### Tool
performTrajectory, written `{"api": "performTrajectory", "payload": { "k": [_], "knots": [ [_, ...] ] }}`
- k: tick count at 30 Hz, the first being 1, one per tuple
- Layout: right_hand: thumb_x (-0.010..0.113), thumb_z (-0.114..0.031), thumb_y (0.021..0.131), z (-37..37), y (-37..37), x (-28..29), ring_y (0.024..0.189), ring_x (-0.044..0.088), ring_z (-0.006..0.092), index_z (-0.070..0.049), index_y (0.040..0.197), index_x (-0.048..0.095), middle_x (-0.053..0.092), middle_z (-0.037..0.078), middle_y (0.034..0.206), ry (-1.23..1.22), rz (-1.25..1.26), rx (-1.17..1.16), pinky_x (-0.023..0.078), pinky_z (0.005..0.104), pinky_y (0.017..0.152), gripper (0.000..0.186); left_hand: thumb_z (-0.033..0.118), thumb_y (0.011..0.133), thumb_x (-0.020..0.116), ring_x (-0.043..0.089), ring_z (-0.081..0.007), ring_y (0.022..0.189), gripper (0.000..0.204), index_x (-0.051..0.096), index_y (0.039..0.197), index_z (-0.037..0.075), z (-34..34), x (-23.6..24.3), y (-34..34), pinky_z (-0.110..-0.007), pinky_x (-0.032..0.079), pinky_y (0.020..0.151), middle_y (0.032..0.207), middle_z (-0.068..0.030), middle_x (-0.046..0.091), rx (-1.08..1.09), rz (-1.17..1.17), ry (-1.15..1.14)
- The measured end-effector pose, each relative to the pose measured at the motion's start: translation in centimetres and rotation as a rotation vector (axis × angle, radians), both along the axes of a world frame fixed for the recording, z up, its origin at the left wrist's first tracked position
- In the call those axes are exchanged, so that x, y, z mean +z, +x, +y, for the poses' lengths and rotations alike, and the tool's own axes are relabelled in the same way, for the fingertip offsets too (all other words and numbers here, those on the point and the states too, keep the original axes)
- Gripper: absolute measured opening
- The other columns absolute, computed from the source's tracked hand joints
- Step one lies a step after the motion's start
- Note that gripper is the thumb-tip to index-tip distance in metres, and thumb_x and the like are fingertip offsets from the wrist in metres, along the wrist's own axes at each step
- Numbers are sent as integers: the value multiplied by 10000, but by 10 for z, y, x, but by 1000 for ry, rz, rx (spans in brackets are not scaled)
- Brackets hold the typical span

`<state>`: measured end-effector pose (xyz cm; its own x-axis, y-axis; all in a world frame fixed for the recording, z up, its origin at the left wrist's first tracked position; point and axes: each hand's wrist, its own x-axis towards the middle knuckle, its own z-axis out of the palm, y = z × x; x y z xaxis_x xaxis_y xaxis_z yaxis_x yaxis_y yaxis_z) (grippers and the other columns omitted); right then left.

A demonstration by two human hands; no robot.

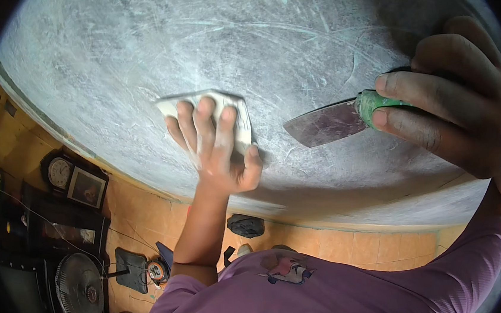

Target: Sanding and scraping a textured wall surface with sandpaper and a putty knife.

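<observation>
My left hand (214,148) presses a white, angular flat pad (242,130) to the mottled grey wall (311,38), fingertips across its face and thumb by its right edge; the hand is slightly blurred. At the right, my right hand (461,108) grips the green handle of a putty knife (325,123), whose wide dark blade points left, close to the wall and a short way from the pad. Both hands look dusty, and pale scrape marks cover the wall surface.
Below left, a standing fan (79,291), a dark cabinet (44,216) with a clock (59,171) and framed picture (86,189), and a screen (24,295) stand along a yellow wall. A dark bundle (246,224) and cables lie on the orange tiled floor (377,247).
</observation>
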<state>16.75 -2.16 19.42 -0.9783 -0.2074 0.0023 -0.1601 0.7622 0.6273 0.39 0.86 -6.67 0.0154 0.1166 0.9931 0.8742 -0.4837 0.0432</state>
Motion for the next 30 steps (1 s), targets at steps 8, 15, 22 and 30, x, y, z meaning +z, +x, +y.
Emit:
{"api": "performTrajectory", "payload": {
  "k": [8,15,22,30],
  "knots": [
    [696,-119,663,8,11,-2,688,498,201,-56,927,615,613,84,928,-3,16,41,361,316,511,283,284,747,516,198,-456,1364,625,477,1305,5,-7,14,-2,-565,1,1086,1413,-258,358,23,11,-11],
    [704,-112,657,17,68,3,693,499,204,-55,935,610,609,87,943,3,5,5,365,317,509,299,286,722,523,177,-453,1373,641,487,1298,8,1,13,4,-550,-7,1093,1418,-257,350,-14,11,-5],
    [713,-106,650,29,74,-8,698,500,208,-54,942,605,606,90,957,-35,21,16,368,317,506,315,291,728,528,164,-436,1384,660,472,1319,5,3,20,-1,-539,-19,1093,1425,-258,344,-21,-13,23],
    [723,-98,642,25,68,-8,703,501,212,-53,951,600,602,93,973,-45,10,-15,373,318,504,335,312,727,525,146,-433,1390,685,443,1348,33,6,0,2,-543,-30,1094,1434,-241,334,-28,-10,40]
  ]
}}
